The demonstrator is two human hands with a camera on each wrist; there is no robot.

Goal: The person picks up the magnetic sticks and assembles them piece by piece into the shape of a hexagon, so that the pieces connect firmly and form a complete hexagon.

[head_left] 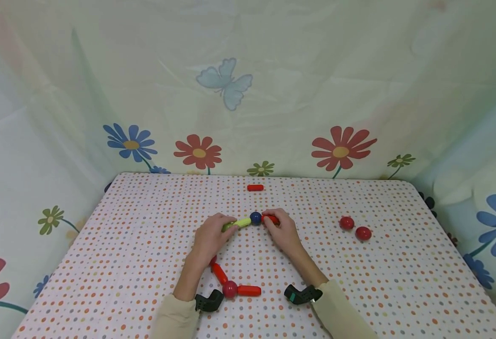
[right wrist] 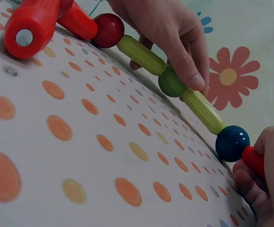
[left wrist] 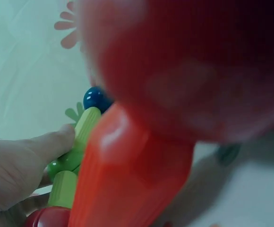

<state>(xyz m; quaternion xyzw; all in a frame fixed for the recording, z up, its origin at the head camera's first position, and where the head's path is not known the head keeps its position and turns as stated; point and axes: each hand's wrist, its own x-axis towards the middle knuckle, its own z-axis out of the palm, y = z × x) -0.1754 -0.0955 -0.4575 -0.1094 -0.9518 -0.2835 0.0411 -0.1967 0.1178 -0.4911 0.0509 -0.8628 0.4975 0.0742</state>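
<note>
HEAD: left hand (head_left: 211,234) has fingers round green ball (head_left: 226,227); right hand (head_left: 284,232) pinches red rod (head_left: 272,219), mid-bench (head_left: 316,254); lime rod (head_left: 243,222), blue ball (head_left: 255,218) between | LEFT WRIST: big red ball (left wrist: 189,71) nearest | RIGHT WRIST: blue ball touches red rod's left end

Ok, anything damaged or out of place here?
Nothing looks damaged. One short red rod near the far edge of the dotted white tabletop and two glossy red balls at right lie apart from the chain of coloured rods and balls; probably just loose parts.
</note>
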